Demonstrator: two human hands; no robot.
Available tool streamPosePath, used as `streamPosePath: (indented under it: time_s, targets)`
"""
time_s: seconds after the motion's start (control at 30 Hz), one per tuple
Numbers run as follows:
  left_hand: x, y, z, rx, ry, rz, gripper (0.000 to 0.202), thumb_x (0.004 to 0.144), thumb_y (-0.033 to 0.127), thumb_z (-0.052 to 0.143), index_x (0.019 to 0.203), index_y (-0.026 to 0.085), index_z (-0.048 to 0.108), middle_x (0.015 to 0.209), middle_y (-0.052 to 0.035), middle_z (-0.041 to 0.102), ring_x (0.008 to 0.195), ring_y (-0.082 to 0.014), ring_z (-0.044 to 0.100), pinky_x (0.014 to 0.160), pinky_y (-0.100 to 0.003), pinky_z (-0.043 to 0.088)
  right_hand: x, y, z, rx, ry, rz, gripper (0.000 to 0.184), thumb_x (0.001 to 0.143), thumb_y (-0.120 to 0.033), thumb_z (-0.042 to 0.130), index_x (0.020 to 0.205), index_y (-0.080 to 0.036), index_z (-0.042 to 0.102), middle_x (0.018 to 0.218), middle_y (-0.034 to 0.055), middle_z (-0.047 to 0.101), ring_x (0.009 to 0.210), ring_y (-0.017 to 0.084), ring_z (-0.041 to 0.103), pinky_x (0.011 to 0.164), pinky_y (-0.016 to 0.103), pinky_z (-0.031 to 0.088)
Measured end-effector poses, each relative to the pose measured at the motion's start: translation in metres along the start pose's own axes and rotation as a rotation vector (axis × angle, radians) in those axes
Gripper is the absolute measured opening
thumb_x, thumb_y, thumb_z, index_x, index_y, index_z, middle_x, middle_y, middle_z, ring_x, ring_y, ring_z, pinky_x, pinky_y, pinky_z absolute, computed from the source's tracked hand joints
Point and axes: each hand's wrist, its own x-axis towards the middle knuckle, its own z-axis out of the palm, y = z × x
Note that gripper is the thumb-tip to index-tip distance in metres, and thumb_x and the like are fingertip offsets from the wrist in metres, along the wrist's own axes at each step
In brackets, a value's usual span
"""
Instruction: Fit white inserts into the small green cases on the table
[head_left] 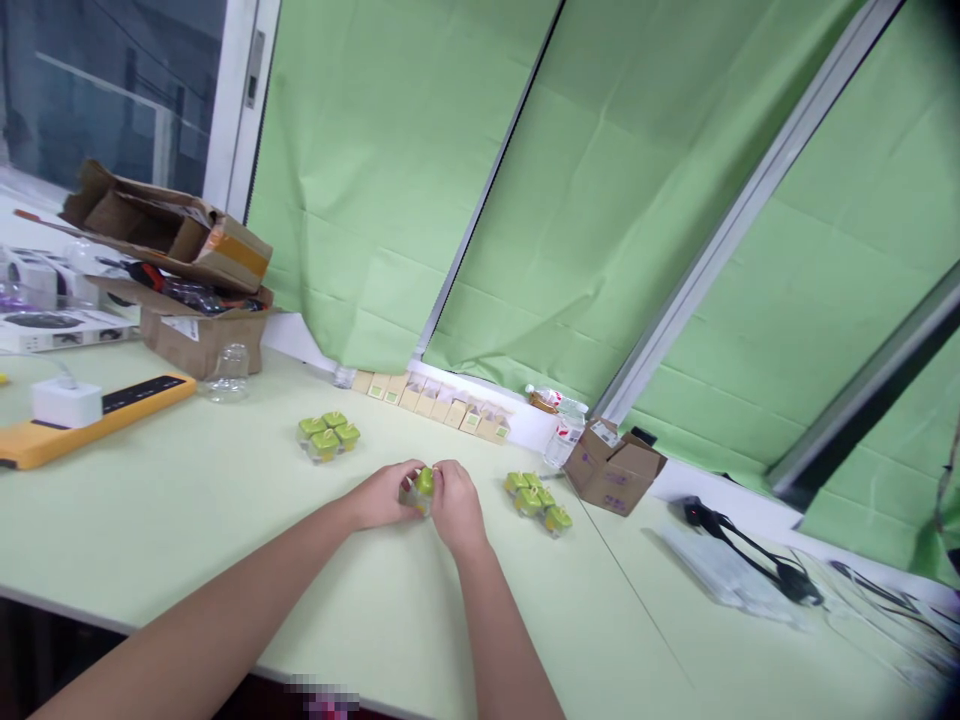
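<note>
My left hand (381, 497) is closed around a small clear container with a green lid (424, 481), just above the middle of the table. On its other side, the fingers of my right hand (459, 506) are pinched at the lid; whether they grip its edge or a loop on top is too small to tell. A cluster of several similar green-lidded containers (328, 438) sits to the left, beyond my left forearm. Another group of green-lidded containers (531, 494) stands to the right of my right hand.
Small tan boxes (427, 400) line the table's back edge. Plastic bottles (562, 440) and an opened carton (616, 470) stand at back right, with black cables (750, 550) farther right. At left are a yellow power strip (142, 408), a clear jar (228, 374) and cardboard boxes (176, 335).
</note>
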Motion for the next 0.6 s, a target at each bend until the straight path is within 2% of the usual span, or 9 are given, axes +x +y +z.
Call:
streamPosePath:
  time_s: [0.2, 0.6]
  targets:
    - [0.0000, -0.0002, 0.0014, -0.004, 0.008, 0.018, 0.052, 0.063, 0.027, 0.072, 0.112, 0.022, 0.058, 0.095, -0.0025, 0.065, 0.082, -0.0184, 0.058, 0.071, -0.028, 0.047, -0.0021, -0.0016, 0.0037, -0.023, -0.034, -0.042, 0.022, 0.095, -0.016, 0.036, 0.092, -0.019, 0.058, 0.091, 0.0078, 0.060, 0.088, 0.020, 0.054, 0.081, 0.031, 0.040]
    - [0.0001, 0.0032, 0.0003, 0.023, -0.005, -0.001, 0.048, 0.062, 0.027, 0.071, 0.109, 0.022, 0.058, 0.094, -0.0013, 0.065, 0.079, -0.0176, 0.057, 0.069, -0.026, 0.045, -0.0009, -0.0048, 0.0043, 0.023, 0.007, -0.057, 0.023, 0.095, -0.016, 0.037, 0.092, -0.018, 0.059, 0.090, 0.0073, 0.061, 0.088, 0.019, 0.055, 0.081, 0.030, 0.042]
